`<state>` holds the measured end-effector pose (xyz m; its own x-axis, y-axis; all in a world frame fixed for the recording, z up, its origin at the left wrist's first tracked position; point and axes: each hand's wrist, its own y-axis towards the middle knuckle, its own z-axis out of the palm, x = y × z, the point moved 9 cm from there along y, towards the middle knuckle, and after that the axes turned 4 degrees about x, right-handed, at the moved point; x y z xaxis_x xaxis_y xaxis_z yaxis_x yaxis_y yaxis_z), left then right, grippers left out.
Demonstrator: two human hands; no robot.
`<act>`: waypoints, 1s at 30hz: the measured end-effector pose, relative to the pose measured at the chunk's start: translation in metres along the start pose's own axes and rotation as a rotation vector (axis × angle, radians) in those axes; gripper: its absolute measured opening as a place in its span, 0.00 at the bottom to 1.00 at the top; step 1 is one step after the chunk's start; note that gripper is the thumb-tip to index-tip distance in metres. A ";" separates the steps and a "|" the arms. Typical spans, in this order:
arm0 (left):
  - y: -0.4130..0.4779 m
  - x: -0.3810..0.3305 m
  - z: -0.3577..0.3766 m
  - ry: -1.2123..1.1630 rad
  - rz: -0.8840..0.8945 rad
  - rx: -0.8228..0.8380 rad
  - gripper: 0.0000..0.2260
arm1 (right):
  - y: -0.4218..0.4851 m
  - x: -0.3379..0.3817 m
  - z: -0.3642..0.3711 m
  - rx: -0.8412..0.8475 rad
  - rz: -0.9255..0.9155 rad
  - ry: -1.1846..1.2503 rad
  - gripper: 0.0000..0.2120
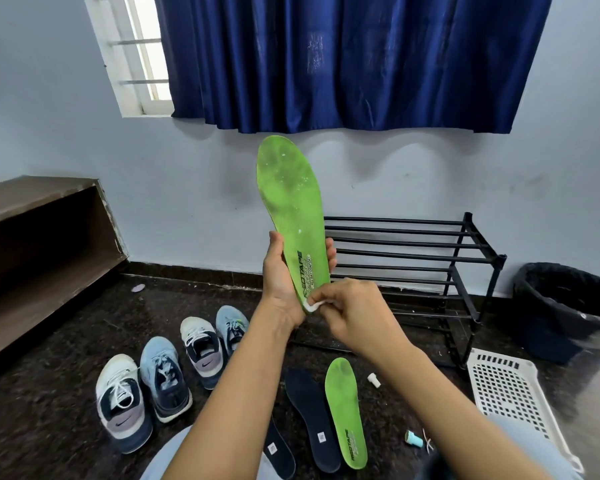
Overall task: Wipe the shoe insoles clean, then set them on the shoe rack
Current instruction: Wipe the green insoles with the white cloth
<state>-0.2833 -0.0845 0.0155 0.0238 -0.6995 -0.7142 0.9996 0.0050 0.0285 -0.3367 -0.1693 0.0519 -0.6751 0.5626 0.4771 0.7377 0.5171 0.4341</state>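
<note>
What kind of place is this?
Probably a room in a home: a black shoe rack by the wall, four sneakers on the dark floor, and a blue curtain over a barred window.

Daylight is coming from the window (142, 53) up-left of the left hand (281, 278); edges are bowing, and the corner below the right hand (357, 317) is blurring.

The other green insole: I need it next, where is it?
In the head view the other green insole lies on the floor, lower right of centre, between a dark insole and a white cap.
</note>
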 end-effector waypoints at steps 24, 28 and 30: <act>-0.012 0.048 0.016 0.013 -0.112 -0.034 0.32 | 0.008 -0.014 -0.044 -0.403 0.044 0.108 0.11; -0.004 0.018 0.004 -0.021 -0.061 -0.039 0.33 | 0.001 0.002 -0.017 -0.236 -0.019 0.139 0.10; -0.003 0.009 0.003 -0.055 -0.038 -0.017 0.33 | 0.000 0.003 -0.011 -0.164 -0.006 0.156 0.10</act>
<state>-0.2861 -0.0926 0.0113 -0.0143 -0.7375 -0.6752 0.9999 -0.0104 -0.0098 -0.3389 -0.1747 0.0622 -0.6802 0.4468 0.5811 0.7329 0.4015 0.5493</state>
